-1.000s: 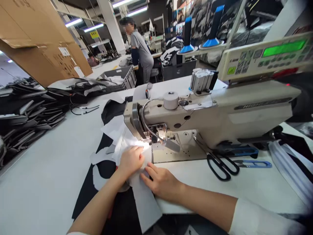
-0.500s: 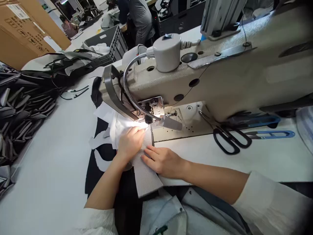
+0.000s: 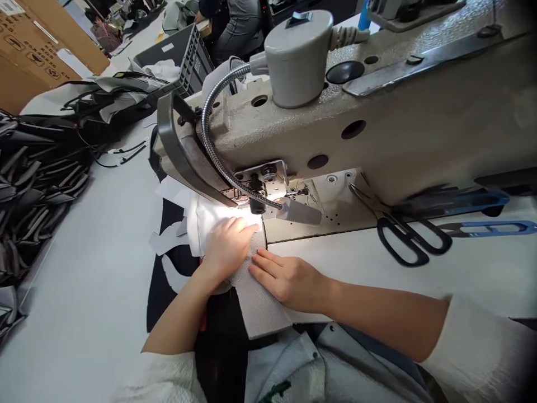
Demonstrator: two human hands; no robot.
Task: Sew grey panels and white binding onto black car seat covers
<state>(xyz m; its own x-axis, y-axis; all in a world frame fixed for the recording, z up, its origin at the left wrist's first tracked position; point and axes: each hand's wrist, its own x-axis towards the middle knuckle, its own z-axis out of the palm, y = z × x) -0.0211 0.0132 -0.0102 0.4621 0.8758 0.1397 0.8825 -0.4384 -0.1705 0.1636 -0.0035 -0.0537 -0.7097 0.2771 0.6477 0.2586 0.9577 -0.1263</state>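
A light grey ribbed fabric strip runs from under the head of the sewing machine toward my lap. My left hand is closed on its upper part, close to the lit needle area, with the thumb pointing toward the presser foot. My right hand lies on the strip's right edge lower down, fingers stretched out and its thumb hidden. Bunched white fabric sits left of my left hand, over black fabric with pale cut pieces. The needle tip is hidden behind the lamp.
Black-handled scissors and blue thread snips lie right of the machine bed. Stacked dark pieces cover the table's left side. A grey crate, a cardboard box and another person are at the back.
The view has moved closer to the machine. The strip's lower end has swung slightly right. Both hands keep their hold and placement on the fabric, with little shift.
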